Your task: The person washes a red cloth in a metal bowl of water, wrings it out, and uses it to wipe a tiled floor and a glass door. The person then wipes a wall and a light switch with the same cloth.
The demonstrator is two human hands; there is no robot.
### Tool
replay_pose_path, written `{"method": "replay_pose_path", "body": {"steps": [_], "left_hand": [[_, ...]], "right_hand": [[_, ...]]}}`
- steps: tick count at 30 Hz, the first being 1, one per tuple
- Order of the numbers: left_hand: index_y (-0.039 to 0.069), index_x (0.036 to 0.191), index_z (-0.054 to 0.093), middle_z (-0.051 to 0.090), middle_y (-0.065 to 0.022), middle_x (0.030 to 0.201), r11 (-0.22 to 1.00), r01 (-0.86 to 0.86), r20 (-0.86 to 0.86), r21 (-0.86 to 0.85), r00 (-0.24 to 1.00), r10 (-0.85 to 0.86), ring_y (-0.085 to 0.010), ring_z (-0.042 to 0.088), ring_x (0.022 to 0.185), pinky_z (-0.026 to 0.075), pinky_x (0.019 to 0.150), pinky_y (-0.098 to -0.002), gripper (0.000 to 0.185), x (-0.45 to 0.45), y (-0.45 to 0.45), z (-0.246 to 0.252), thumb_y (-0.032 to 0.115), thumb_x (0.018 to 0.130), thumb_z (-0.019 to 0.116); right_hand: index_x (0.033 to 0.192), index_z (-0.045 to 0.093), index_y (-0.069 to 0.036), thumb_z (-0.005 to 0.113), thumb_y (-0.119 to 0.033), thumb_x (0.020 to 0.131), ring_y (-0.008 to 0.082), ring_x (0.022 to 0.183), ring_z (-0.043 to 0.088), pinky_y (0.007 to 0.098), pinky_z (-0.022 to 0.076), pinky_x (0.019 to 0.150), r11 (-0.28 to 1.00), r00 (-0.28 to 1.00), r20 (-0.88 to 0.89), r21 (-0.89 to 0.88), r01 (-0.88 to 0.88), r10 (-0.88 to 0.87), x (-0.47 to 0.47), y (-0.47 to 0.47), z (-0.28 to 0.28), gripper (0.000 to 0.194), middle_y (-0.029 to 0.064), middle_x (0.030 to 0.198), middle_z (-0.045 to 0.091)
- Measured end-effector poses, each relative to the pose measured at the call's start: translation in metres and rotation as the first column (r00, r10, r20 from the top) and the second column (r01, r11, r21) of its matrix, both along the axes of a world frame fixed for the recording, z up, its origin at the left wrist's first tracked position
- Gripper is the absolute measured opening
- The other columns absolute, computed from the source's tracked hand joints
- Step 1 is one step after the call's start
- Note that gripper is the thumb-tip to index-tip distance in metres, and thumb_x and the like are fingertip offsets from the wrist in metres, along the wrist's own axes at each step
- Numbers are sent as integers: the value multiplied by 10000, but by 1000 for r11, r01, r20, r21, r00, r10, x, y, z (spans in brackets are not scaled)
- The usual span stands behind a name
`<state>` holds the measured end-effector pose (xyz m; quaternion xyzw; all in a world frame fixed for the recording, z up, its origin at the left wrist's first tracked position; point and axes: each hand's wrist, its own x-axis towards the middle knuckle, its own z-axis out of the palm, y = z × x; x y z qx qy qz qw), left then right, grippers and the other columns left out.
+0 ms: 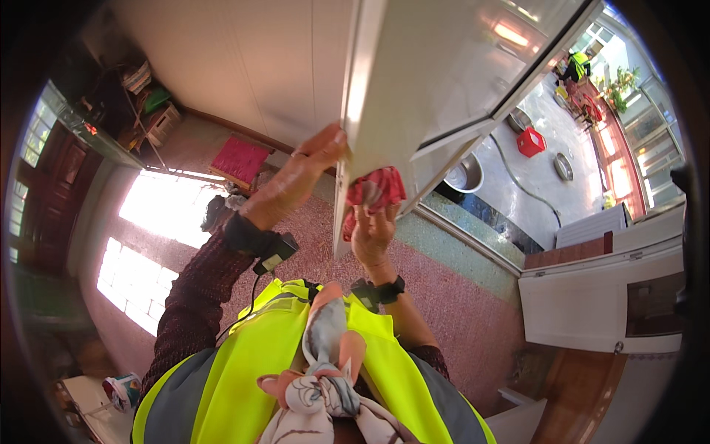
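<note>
A white door panel with a glass pane stands in front of me, its edge towards me. My left hand rests at the door's edge, the fingers touching it and partly hidden behind it. In my right hand is a wet-looking red cloth, pressed against the lower part of the door's face. A black band with a small device is strapped on each wrist.
Beyond the doorway are a steel basin, a red bucket, a hose and, far off, a person in a yellow vest. A stool with a pink cover stands left; another white door is at right.
</note>
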<state>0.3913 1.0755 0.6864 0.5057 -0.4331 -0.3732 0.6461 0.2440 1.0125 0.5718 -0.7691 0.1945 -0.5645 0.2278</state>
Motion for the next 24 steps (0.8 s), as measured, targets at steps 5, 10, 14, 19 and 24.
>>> {"method": "replay_pose_path", "body": {"steps": [5, 10, 14, 19, 24], "left_hand": [[55, 1496, 330, 448, -70, 1455, 988, 155, -106, 19, 983, -152, -153, 367, 1343, 332, 1114, -335, 560, -62, 13, 1, 236, 1013, 548], [99, 1510, 319, 339, -74, 1534, 926, 331, -14, -184, 941, -339, -186, 316, 1399, 293, 1149, -360, 571, -114, 6, -8, 291, 1015, 532], [111, 1527, 279, 308, -75, 1562, 883, 453, -93, -124, 880, -465, -231, 293, 1435, 283, 1157, -385, 574, -143, 2, -15, 263, 1022, 505], [140, 1526, 292, 286, -69, 1578, 826, 556, -124, -99, 816, -564, -258, 310, 1436, 289, 1157, -402, 584, -162, -6, -38, 298, 1012, 518], [165, 1503, 345, 302, -84, 1560, 842, 483, -81, 242, 874, -478, -312, 335, 1406, 295, 1125, -495, 633, -163, 29, -111, 461, 972, 524]], "right_hand": [[1320, 559, -33, 587, -152, 957, 340, 1294, 492, 454, 308, 1135, 991, 974, 226, 123, -61, 32, -48, -12, 51, 384, 167, 1371, 539], [1419, 335, -24, 504, -272, 1020, 222, 1248, 459, 390, 358, 1067, 924, 880, 430, 217, -316, 201, -101, -5, 67, 499, 121, 1391, 447], [1427, 309, -49, 511, -305, 1017, 209, 1250, 450, 379, 357, 1066, 921, 904, 417, 308, -240, 96, -151, -4, 30, 524, 111, 1382, 451], [1326, 447, -82, 503, -255, 1028, 131, 1113, 526, 299, 433, 956, 793, 917, 398, 568, -221, -30, -200, 8, -33, 349, 39, 1233, 554], [1197, 527, -98, 517, -188, 1026, 76, 954, 539, 248, 460, 862, 335, 887, 445, 860, -384, -125, -243, 36, -80, 194, -6, 1079, 581]]}}
